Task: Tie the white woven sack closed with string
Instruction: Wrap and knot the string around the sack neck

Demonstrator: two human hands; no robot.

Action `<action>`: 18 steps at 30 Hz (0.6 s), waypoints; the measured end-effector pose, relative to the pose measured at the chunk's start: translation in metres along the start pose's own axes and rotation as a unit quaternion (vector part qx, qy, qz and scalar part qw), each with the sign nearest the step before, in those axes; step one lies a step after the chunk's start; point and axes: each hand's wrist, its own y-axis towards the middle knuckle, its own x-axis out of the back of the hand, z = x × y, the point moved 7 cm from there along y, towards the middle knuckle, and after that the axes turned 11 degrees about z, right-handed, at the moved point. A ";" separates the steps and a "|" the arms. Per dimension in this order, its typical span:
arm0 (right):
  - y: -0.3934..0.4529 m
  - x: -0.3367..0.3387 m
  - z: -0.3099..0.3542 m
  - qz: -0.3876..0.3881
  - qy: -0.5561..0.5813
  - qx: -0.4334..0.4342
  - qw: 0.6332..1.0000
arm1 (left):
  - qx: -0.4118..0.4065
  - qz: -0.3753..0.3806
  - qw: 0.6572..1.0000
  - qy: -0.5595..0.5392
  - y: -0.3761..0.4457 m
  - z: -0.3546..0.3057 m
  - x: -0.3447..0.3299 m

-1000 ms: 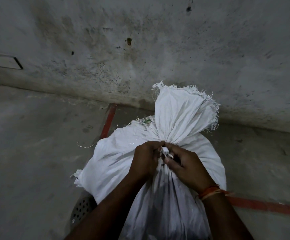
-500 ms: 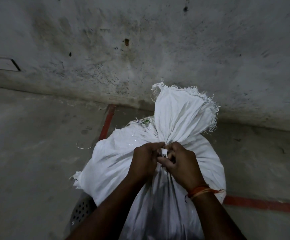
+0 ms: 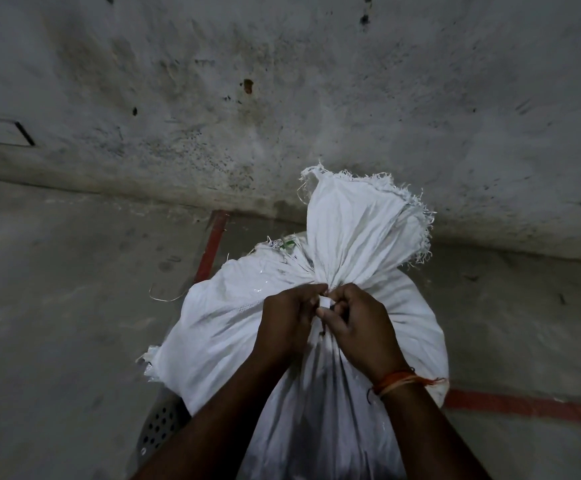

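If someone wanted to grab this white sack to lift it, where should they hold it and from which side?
Probably the cinched neck of the white sack, from above: the cloth gathers into a narrow bunch there, flaring into a frayed top that should stop a fist slipping off. The left hand and right hand occupy it now.

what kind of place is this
Probably a bare utility or storage space, not a home room: stained concrete wall, concrete floor with red painted lines, and a perforated drain cover.

Full white woven sack (image 3: 316, 306), neck bunched w/ string (image 3: 324, 301), frayed top
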 end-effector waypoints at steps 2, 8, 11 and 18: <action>0.000 -0.001 0.000 -0.012 -0.017 0.001 1.000 | 0.006 0.009 1.000 0.007 0.001 0.001 -0.002; 0.000 -0.004 0.003 -0.029 -0.025 0.007 0.999 | 0.014 0.011 1.000 0.008 0.001 0.005 -0.002; 0.001 -0.004 -0.001 -0.020 -0.025 0.006 0.999 | 0.035 0.003 0.999 0.005 0.000 0.008 0.000; 0.001 -0.003 -0.017 -0.003 0.064 -0.022 0.998 | 0.145 0.042 0.974 -0.168 0.001 0.033 -0.005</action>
